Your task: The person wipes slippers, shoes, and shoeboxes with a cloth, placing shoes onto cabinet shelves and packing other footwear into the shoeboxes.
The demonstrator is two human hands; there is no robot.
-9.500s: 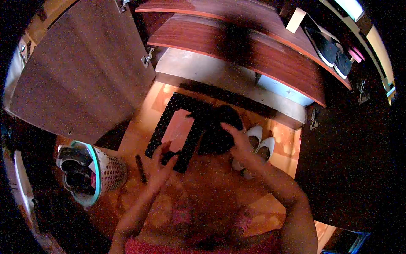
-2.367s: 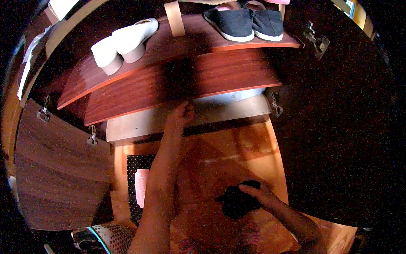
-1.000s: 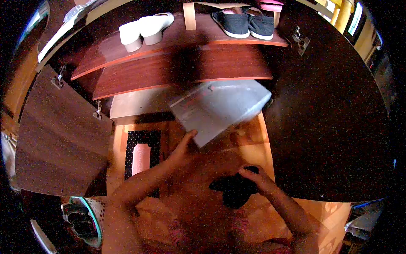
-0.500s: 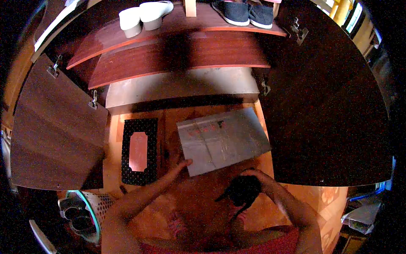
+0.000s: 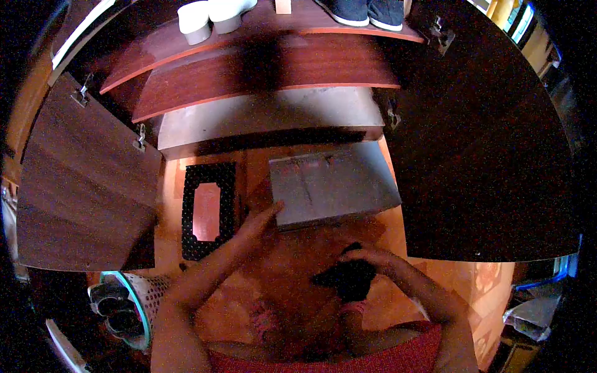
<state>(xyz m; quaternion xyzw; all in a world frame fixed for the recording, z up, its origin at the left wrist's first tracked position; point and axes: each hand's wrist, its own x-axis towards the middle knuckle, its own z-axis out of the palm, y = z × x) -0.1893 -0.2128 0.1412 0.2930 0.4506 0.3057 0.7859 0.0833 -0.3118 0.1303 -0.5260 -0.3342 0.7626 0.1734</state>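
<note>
My left hand [image 5: 266,219] grips the near left corner of a flat grey box [image 5: 336,186], with the thumb on its top edge. The box is at a slant over the floor in front of the cabinet, and its front side shows. In my right hand [image 5: 373,256] is a crumpled black cloth [image 5: 353,280], hanging down near my knee. Its exact kind is too dark to make out. To the left of the grey box, a black dotted box [image 5: 191,211] with a pink label [image 5: 206,212] lies on the floor.
An open cabinet has dark doors on the left [image 5: 87,186] and right [image 5: 485,155]. White shoes [image 5: 194,23] and dark shoes [image 5: 385,15] stand on its upper shelf [image 5: 267,53]. A perforated basket [image 5: 149,298] with dark things inside is at lower left. A plastic bag [image 5: 532,314] lies at lower right.
The grey box has moved away from me toward the cabinet and tilted, so its front side now shows. My left hand moved with it. The black cloth has shifted slightly in my right hand.
</note>
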